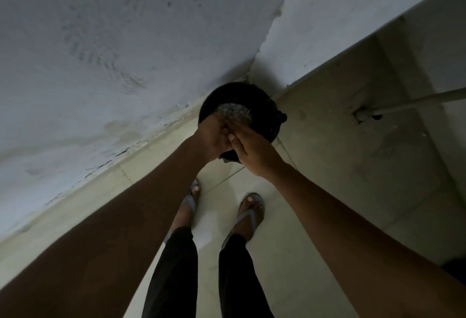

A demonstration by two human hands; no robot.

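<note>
On my feed both hands meet over a black bucket, which stands on the tiled floor in the corner of the wall. The left hand is curled round a grey clump held at the bucket's mouth. The right hand lies with straight fingers against it, grasping nothing. Sandals stand just behind the bucket, and a pipe runs off to the right
</note>
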